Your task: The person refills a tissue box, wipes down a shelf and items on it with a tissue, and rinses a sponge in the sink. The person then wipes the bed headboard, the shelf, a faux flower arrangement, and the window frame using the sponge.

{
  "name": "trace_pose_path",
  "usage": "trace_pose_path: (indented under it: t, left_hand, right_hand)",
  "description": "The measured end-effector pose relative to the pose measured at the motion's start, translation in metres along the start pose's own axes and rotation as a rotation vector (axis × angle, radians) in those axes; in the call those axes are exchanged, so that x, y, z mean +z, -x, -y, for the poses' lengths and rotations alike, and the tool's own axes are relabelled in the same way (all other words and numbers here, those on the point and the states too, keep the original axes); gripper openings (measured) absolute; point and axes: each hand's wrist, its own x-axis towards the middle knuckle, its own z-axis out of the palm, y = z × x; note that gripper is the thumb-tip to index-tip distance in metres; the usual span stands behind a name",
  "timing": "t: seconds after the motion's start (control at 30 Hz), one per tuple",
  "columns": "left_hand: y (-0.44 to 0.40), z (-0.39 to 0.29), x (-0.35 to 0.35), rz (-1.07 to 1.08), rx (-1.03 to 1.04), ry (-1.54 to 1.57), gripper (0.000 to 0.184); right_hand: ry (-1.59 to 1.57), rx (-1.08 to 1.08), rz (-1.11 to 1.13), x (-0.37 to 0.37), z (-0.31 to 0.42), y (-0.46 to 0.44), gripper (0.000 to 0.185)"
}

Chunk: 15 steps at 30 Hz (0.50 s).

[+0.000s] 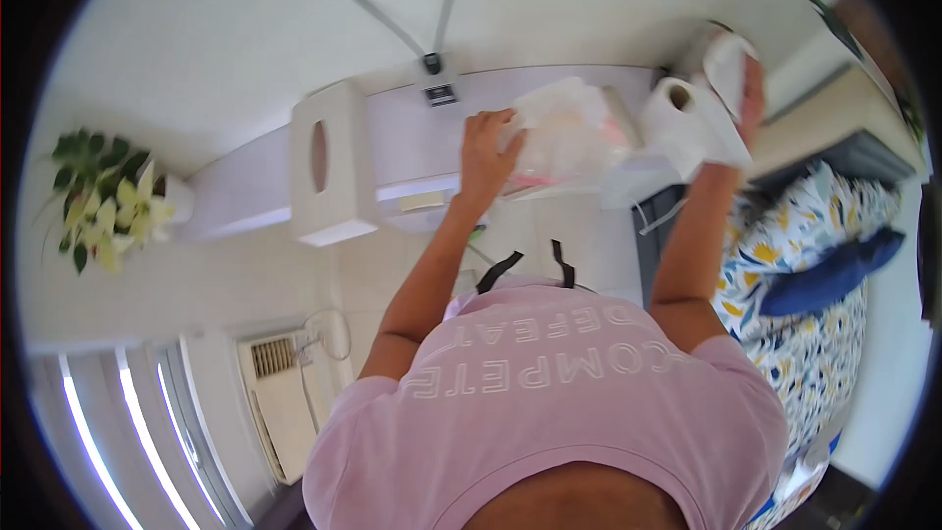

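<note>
My left hand (483, 155) is at the left edge of a translucent plastic bag (564, 137) with white and pink contents. Its thumb and fingers are apart, by the bag's edge, with nothing gripped between them. Further right, my right hand (753, 98) is closed around the side of a white rounded object (727, 67), whose kind I cannot make out. Just left of that hand is a white paper roll (682, 118) with its cardboard core showing. A loose white part in front of my right wrist hides some of it.
A white tissue box (332, 162) stands on the pale shelf (417, 142), left of my left hand. A potted plant with pale flowers (123, 201) is at the far left. A face mask (638, 185) hangs below the roll. A bed with patterned pillows (814, 226) lies right.
</note>
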Motion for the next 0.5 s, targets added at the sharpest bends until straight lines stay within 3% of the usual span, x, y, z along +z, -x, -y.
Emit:
trace_pose_path:
  t: [0.07,0.1,0.13,0.2,0.27,0.3,0.37,0.43,0.5]
  left_hand:
    - [-0.002,-0.005,-0.033,-0.106,0.06,-0.063,0.027]
    - [-0.002,-0.009,-0.051,-0.167,0.044,-0.123,0.031]
    - [-0.001,-0.011,-0.062,-0.224,0.031,-0.174,0.035]
    - [0.001,0.009,-0.097,-0.255,-0.015,-0.381,0.045]
    - [0.007,0.033,-0.125,-0.273,-0.203,-0.92,0.059]
    - [0.011,0.046,-0.134,-0.269,-0.209,-0.922,0.059]
    - [0.014,0.075,-0.147,-0.034,-0.517,-0.996,0.068]
    - [0.018,0.099,-0.166,0.057,-0.554,-0.792,0.068]
    - [0.028,0.086,-0.178,0.044,-0.52,-0.998,0.072]
  right_hand:
    - [0.005,0.182,-0.098,0.006,0.03,-0.002,0.026]
    - [0.142,0.326,-0.015,0.026,0.062,0.012,0.018]
    - [0.314,0.189,0.187,0.016,0.05,0.018,0.012]
    - [0.495,0.153,0.481,0.015,0.036,0.031,0.011]
    - [0.531,0.268,0.507,0.021,0.023,0.042,0.013]
    - [0.577,0.38,0.524,0.022,0.017,0.047,0.016]
    - [0.606,0.307,0.569,0.022,-0.003,0.048,0.017]
    - [0.668,0.242,0.581,0.014,-0.01,0.043,0.018]
    - [0.772,0.029,0.573,0.019,-0.009,0.042,0.018]
